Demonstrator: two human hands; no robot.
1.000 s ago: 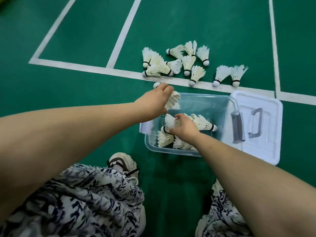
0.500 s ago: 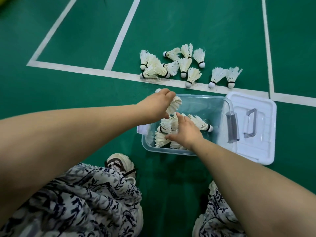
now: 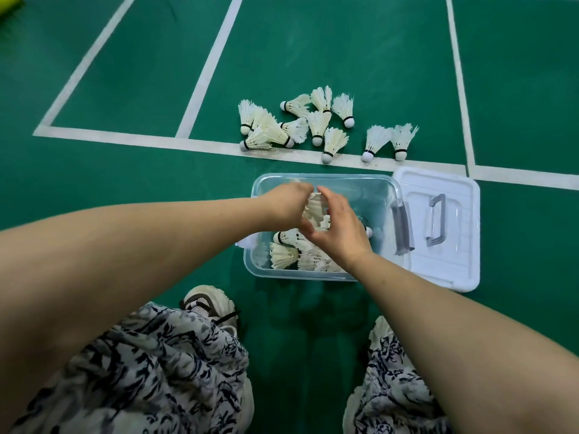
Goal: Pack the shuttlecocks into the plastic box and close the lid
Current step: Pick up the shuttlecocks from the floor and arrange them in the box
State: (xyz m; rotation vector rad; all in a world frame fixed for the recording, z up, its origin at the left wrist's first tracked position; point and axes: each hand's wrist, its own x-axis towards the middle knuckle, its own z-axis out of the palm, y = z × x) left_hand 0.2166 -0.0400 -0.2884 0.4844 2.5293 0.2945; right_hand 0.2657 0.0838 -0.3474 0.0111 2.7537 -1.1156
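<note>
Since right hand (image 3: 341, 233) rose off packed layer (image 3: 283, 255), it cups shuttlecock (image 3: 315, 211) gripped by left hand (image 3: 288, 208) above box (image 3: 360, 189). Pile (image 3: 316, 126) on floor, 12 o'clock; lid (image 3: 463, 245) off, 3 o'clock: packing unfinished.

No legible text, label, brand or number on the plastic box (image 3: 344, 177), on the lid (image 3: 454, 264) just right of it, or on the shuttlecocks (image 3: 319, 123) beyond it.

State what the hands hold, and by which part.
One shuttlecock, over the plastic box: the left hand and right hand grip its feather skirt from opposite sides; its cork is hidden.
</note>
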